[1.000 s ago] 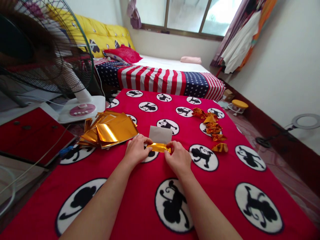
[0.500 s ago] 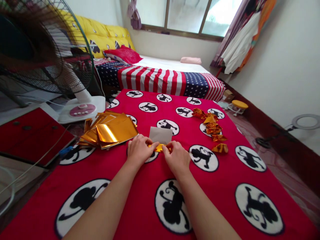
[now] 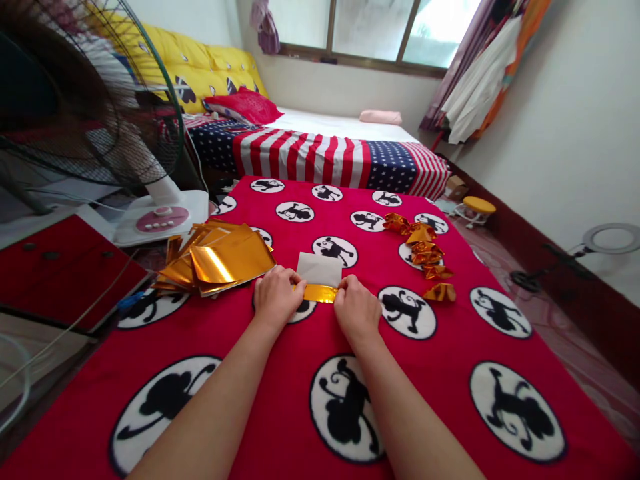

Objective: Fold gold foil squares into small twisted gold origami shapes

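Bedroom scene, red monkey-print blanket over the surface we work at, striped bed behind it. Our fingers are pressed down and pinching: the left hand holds the left end of the gold foil strip, the right hand holds the right end, thumbs and forefingers closed on the folded edge. The strip lies flat on the blanket between the two hands, its white backside sticking up just behind the fold.

Outward: a stack of gold foil sheets sits near the left hand, and a row of finished folded gold pieces lies apart to the right. A standing fan is at far left, close to the stack.

Risks, as we judge them: foil is slick, so the crease could slip crooked if one hand presses harder. The soft blanket gives under pressure, so the fold may come out rounded or the foil may tear. If the fan is blowing, loose sheets could lift off the stack. A wrist drifting left could nudge the stack.
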`<state>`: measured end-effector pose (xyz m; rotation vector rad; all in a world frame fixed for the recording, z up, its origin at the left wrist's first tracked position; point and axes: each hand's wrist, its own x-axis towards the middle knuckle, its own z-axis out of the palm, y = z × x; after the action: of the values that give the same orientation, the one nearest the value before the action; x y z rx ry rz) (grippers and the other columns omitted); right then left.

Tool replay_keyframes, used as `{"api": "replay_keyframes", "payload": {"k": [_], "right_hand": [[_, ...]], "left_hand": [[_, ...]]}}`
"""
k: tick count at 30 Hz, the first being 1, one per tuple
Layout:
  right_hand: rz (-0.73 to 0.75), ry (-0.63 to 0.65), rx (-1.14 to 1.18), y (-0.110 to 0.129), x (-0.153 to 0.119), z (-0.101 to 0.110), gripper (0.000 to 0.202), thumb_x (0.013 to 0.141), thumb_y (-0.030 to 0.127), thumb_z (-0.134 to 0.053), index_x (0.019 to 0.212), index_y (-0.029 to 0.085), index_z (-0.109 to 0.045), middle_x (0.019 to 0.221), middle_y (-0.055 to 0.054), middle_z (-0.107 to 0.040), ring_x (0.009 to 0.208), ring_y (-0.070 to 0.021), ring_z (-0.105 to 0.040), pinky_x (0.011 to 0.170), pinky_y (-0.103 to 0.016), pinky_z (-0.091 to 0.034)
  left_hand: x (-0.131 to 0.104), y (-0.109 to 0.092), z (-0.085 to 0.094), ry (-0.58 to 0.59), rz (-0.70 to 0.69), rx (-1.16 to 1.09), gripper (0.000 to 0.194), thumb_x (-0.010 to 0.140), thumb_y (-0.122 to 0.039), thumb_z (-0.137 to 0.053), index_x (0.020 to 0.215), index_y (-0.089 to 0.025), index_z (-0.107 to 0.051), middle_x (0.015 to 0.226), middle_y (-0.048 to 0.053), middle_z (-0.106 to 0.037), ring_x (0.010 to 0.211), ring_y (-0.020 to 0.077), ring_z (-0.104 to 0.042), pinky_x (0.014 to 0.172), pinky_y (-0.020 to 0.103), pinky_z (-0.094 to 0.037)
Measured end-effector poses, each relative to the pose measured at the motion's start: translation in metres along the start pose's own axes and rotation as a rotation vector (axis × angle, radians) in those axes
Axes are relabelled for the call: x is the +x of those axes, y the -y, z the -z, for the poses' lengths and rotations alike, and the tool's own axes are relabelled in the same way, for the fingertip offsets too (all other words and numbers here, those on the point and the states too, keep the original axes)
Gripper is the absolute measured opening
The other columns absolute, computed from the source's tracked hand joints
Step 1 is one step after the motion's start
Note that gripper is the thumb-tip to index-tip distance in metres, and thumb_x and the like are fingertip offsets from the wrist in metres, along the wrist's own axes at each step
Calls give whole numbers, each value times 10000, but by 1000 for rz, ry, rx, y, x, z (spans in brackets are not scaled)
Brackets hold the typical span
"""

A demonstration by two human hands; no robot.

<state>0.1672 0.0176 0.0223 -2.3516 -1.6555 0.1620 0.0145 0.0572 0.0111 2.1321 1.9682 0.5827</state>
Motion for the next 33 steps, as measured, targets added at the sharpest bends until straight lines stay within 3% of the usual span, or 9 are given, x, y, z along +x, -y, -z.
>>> {"api": "replay_keyframes", "payload": {"k": [6,12,18,22,26,33], "right_hand": [[-1,-9,-6,5,2,-2,353,876,531,-514,971,204,-606,844,-95,-717,823,-284,-701,679,-335,-458],[-33,53,16,1,6,2,214,897,250,-440,995,229,-628,877,-82,-726,846,-261,-702,703,-325,-441],[64,62,98,-8,2,2,340,803,512,-606,1000,236,-585,933,-50,-710,842,-263,-676,661,-311,-399],[140,110,171,-19,3,1,177,835,283,-566,1008,248,-577,933,-15,-695,817,-199,-649,634,-276,-345],[152,102,224,-25,5,2,235,788,129,-498,979,244,-573,877,-1,-681,778,-172,-620,606,-266,-309],[117,148,307,-24,3,6,329,671,179,-608,983,265,-549,765,55,-652,695,-150,-596,560,-252,-266]], "left_hand": [[-2,-7,-1,-39,11,15,308,795,-514,-611,754,-221,-697,923,76,-672,979,281,-609,819,386,-448],[2,3,3,46,-25,-53,170,832,-323,-575,837,-234,-720,938,48,-677,964,237,-622,787,337,-447],[5,18,7,126,-104,-160,254,712,-395,-720,913,-239,-737,959,35,-677,943,230,-621,774,307,-454],[10,30,3,181,-164,-236,226,745,-243,-666,954,-240,-753,939,45,-673,924,217,-619,768,292,-460],[13,41,-3,183,-251,-363,277,814,-180,-530,955,-228,-763,930,57,-680,907,204,-625,805,294,-469],[13,41,-4,162,-222,-409,293,772,-143,-514,909,-224,-761,949,52,-695,917,209,-631,809,298,-477]]}}
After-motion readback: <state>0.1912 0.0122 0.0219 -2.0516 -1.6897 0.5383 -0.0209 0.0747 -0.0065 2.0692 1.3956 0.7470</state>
